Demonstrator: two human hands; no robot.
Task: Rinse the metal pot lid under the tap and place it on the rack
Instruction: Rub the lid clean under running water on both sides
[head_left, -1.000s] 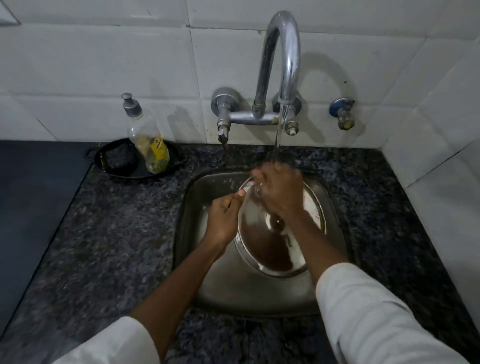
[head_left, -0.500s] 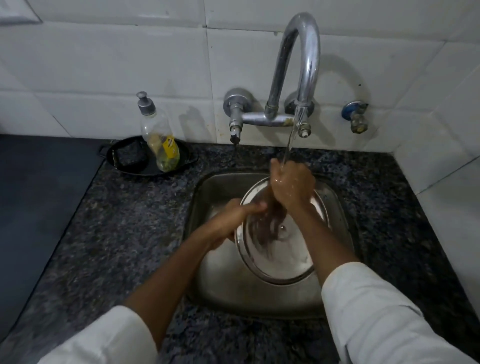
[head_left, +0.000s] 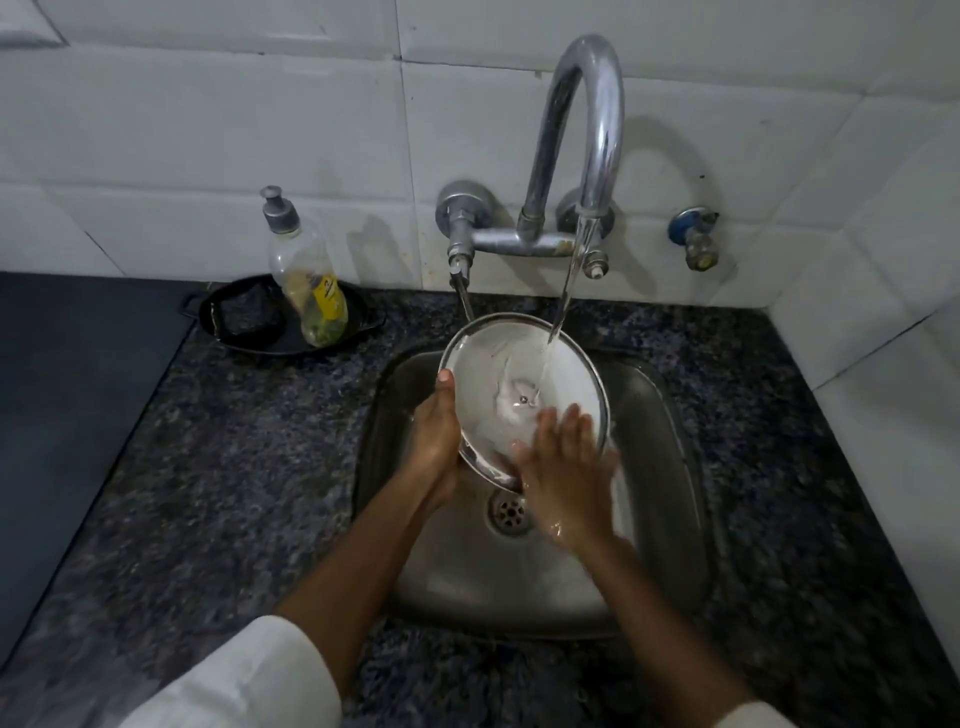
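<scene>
Pot lid (head_left: 498, 384): shiny wet metal. Tap (head_left: 582, 156): polished chrome. Sink (head_left: 670, 467): brushed steel, dull sheen. Counter (head_left: 234, 467): speckled dark stone, glossy. Wall tiles (head_left: 208, 130), upper frame: smooth white glaze. Soap bottle (head_left: 306, 280): clear plastic.

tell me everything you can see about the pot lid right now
The pot lid is a round, shiny metal disc with a raised rim and a small stud at its centre. It is held tilted above the sink, face toward the camera. Water from the tap runs onto it. The left hand grips its left edge; the right hand, fingers spread and blurred, lies on its lower right part.
</scene>
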